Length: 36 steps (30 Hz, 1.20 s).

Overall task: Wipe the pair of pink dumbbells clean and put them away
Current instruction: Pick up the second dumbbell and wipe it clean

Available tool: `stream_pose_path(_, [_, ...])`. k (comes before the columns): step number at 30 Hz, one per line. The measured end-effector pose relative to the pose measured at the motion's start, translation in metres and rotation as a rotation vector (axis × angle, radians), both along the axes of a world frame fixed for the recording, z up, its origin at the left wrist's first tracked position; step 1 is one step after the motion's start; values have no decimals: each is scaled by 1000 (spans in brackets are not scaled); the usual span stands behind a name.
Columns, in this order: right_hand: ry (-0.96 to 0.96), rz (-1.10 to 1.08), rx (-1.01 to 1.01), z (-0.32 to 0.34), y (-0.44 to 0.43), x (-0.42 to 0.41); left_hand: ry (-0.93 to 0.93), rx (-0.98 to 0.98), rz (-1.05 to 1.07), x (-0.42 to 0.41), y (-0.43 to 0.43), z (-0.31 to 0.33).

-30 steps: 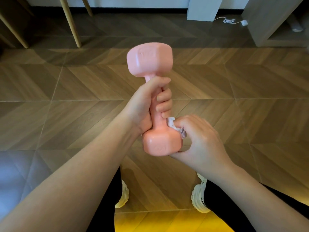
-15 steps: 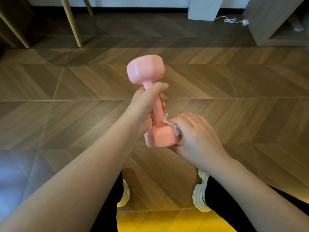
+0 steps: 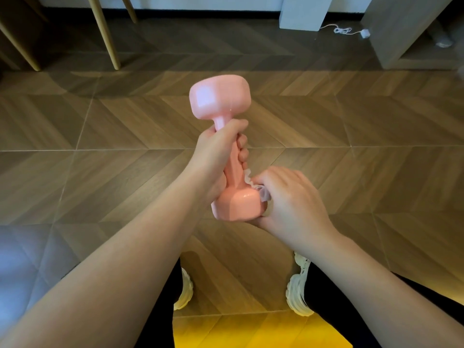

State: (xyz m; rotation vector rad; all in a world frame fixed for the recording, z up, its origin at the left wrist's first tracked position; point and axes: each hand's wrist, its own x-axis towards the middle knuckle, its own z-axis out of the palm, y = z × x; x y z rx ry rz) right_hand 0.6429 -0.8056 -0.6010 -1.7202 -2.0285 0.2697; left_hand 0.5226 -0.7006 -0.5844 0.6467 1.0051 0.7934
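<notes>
A pink dumbbell [image 3: 221, 99] stands nearly upright in the air above the wooden floor. My left hand [image 3: 216, 156] grips its handle just under the upper head. My right hand [image 3: 288, 199] pinches a small white wipe [image 3: 261, 192] and presses it against the right side of the lower head, where the handle meets it. My right thumb lies under that lower head. Most of the wipe is hidden by my fingers. Only one dumbbell is in view.
Wooden herringbone floor [image 3: 351, 146] spreads all around. Slanted wooden furniture legs [image 3: 105, 33] stand at the back left. A white pillar [image 3: 303, 11], a white cable with plug [image 3: 351, 31] and a grey shelf unit [image 3: 401, 33] are at the back right. My shoes [image 3: 298, 292] show below.
The dumbbell has turned a little in my left hand and its upper head has swung slightly. My right hand with the wipe has stayed at the lower head, shifting along its side.
</notes>
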Motion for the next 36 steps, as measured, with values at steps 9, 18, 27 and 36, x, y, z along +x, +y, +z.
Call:
stream_pose_path(9, [27, 76, -79, 2, 0, 7, -92, -1, -13, 1, -6, 3])
stream_pose_path(18, [-54, 59, 32, 0, -5, 6, -6, -28, 16, -7, -1, 2])
stream_pose_path(27, [10, 47, 60, 4, -4, 1, -37, -9, 69, -7, 0, 6])
stream_pose_path(36, [58, 66, 29, 4, -3, 9, -46, -14, -10, -1, -1, 11])
